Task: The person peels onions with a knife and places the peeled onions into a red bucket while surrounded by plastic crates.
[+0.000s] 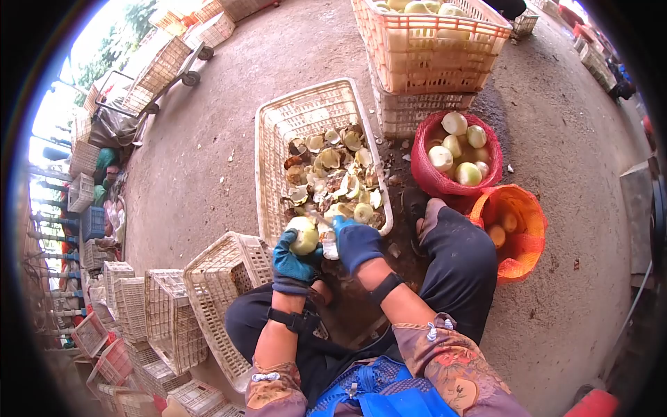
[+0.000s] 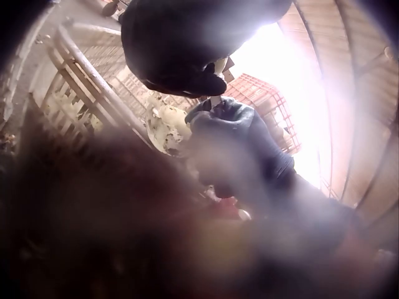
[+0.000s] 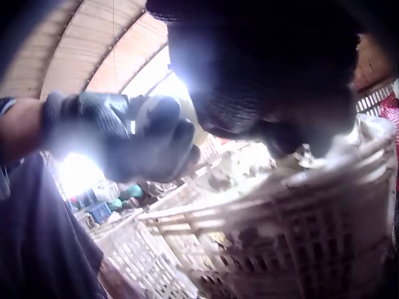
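My left hand (image 1: 293, 263), in a teal and blue glove, grips a round pale green vegetable (image 1: 304, 235) over the near end of a white crate (image 1: 261, 160). Close beside it, my gloved right hand (image 1: 358, 242) is curled round a small knife (image 1: 321, 219), whose narrow blade points toward the vegetable. The handle is hidden in the fist. Below the hands, the crate holds many curved peel pieces (image 1: 326, 160), some brown and some pale green. In the left wrist view the blade (image 2: 215, 101) shows between the two dark gloves.
A red-lined bucket (image 1: 424, 170) of pale peeled vegetables stands to the right. Near the right knee is an orange-lined bucket (image 1: 531, 243) with a few pieces in liquid. Stacked crates (image 1: 431, 66) rise ahead. More white crates (image 1: 174, 320) lie at the left, with a loaded cart (image 1: 163, 80) beyond.
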The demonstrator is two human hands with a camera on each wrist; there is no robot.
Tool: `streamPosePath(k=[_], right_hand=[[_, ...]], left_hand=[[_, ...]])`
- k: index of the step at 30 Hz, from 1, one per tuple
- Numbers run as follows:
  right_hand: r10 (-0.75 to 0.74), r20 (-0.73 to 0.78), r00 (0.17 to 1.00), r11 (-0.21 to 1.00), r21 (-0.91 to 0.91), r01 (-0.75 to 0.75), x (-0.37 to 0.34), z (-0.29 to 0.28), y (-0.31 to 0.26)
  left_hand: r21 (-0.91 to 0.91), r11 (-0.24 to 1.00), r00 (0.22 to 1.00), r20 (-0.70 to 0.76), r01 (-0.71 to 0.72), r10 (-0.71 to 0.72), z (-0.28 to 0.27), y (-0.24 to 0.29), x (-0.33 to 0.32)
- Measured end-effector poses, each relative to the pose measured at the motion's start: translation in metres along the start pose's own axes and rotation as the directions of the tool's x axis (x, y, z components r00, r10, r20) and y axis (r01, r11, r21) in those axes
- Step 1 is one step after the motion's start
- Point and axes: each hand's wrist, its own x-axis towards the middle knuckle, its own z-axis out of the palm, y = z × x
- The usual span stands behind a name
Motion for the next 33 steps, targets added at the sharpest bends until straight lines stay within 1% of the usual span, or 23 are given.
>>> streamPosePath(k=[1, 2, 3, 5, 6, 7, 9, 10, 12, 13, 14, 15, 17, 20, 21, 24, 26, 27, 29, 30, 33], right_hand=[[0.066, 0.035, 0.997, 0.997, 0.039, -0.067, 0.004, 0.002, 0.006], [0.134, 0.074, 0.988, 0.987, 0.075, -0.139, 0.006, 0.005, 0.011], [0.167, 0.041, 0.985, 0.967, 0.19, -0.172, 0.006, 0.002, 0.011], [0.234, -0.011, 0.972, 0.887, 0.411, -0.209, 0.002, -0.004, 0.007], [0.221, -0.056, 0.974, 0.79, 0.596, -0.145, 0.002, -0.003, 0.006], [0.214, -0.06, 0.975, 0.71, 0.695, -0.113, 0.003, -0.002, 0.006], [0.204, -0.068, 0.977, 0.513, 0.857, -0.048, 0.006, -0.005, 0.0], [0.168, -0.052, 0.984, 0.428, 0.904, -0.025, 0.004, -0.015, -0.003], [0.099, -0.048, 0.994, 0.408, 0.913, 0.004, 0.004, -0.017, -0.004], [0.065, -0.047, 0.997, 0.397, 0.917, 0.017, 0.005, -0.019, -0.004], [0.045, -0.058, 0.997, 0.488, 0.872, 0.029, 0.005, -0.022, -0.001], [0.027, -0.083, 0.996, 0.541, 0.839, 0.056, 0.005, -0.027, 0.0], [-0.018, -0.129, 0.991, 0.638, 0.762, 0.111, 0.006, -0.035, 0.0], [-0.069, -0.29, 0.955, 0.831, 0.512, 0.216, 0.0, -0.042, -0.005], [-0.054, -0.296, 0.954, 0.852, 0.485, 0.198, 0.0, -0.041, -0.006], [-0.005, -0.317, 0.948, 0.895, 0.421, 0.145, 0.001, -0.034, -0.005], [0.028, -0.328, 0.944, 0.907, 0.406, 0.114, 0.002, -0.03, -0.003], [0.079, -0.273, 0.959, 0.909, 0.415, 0.043, 0.004, -0.028, 0.001], [0.18, -0.161, 0.97, 0.902, 0.421, -0.097, 0.008, -0.02, 0.016], [0.255, -0.15, 0.955, 0.851, 0.503, -0.148, 0.01, -0.023, 0.017], [0.262, -0.105, 0.959, 0.795, 0.586, -0.153, 0.001, -0.035, 0.013]], left_hand=[[0.014, 1.0, 1.0, 0.013, -0.005, 0.005, 0.006, 0.0, -0.003], [0.097, 0.994, 0.998, 0.044, -0.04, 0.036, 0.01, 0.001, -0.006], [0.1, 0.994, 0.996, 0.07, -0.053, 0.046, 0.015, 0.002, -0.009], [0.097, 0.992, 0.99, 0.118, -0.085, 0.073, 0.021, 0.002, -0.014], [0.092, 0.991, 0.988, 0.131, -0.094, 0.081, 0.021, 0.001, -0.013], [0.111, 0.989, 0.991, 0.104, -0.099, 0.087, 0.022, 0.001, -0.013], [0.15, 0.983, 0.994, 0.046, -0.104, 0.098, 0.025, -0.001, -0.015], [0.172, 0.975, 0.99, 0.059, -0.14, 0.132, 0.028, -0.003, -0.016], [0.214, 0.954, 0.977, 0.086, -0.212, 0.197, 0.035, -0.006, -0.018], [0.244, 0.944, 0.972, 0.125, -0.224, 0.198, 0.035, -0.005, -0.018], [0.274, 0.932, 0.967, 0.164, -0.236, 0.197, 0.035, -0.004, -0.018], [0.303, 0.92, 0.96, 0.203, -0.25, 0.194, 0.035, -0.003, -0.019], [0.328, 0.904, 0.955, 0.204, -0.275, 0.217, 0.037, 0.0, -0.019], [0.351, 0.89, 0.951, 0.203, -0.292, 0.232, 0.038, -0.001, -0.018], [0.356, 0.886, 0.951, 0.202, -0.295, 0.235, 0.038, -0.001, -0.017], [0.371, 0.895, 0.962, 0.203, -0.249, 0.184, 0.031, -0.004, -0.011], [0.313, 0.933, 0.96, 0.265, -0.178, 0.094, 0.023, -0.002, -0.01], [0.286, 0.948, 0.953, 0.298, -0.141, 0.052, 0.024, 0.0, -0.011], [0.209, 0.971, 0.96, 0.276, -0.115, 0.054, 0.025, -0.002, -0.017], [0.166, 0.98, 0.962, 0.265, -0.106, 0.059, 0.027, -0.002, -0.02], [0.116, 0.99, 0.984, 0.166, -0.082, 0.062, 0.018, 0.0, -0.008]])
